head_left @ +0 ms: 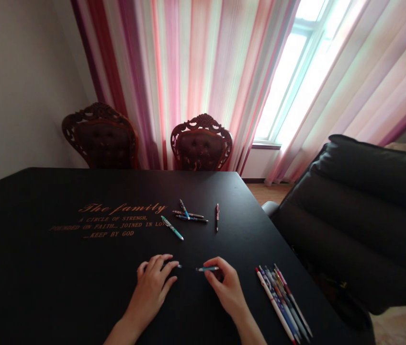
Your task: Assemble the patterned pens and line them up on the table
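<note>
My right hand rests on the black table with its fingers pinched on a teal pen part that points left. My left hand lies beside it, fingers curled over a dark pen piece whose tip shows at the fingertips. The two pieces are a short gap apart. Farther back lie loose pens: a teal one, a crossed pair of bluish pens and a dark red pen.
A row of several pens lies side by side near the table's right edge. Orange lettering is printed on the tabletop. Two carved chairs stand behind the table; a black padded chair sits at the right.
</note>
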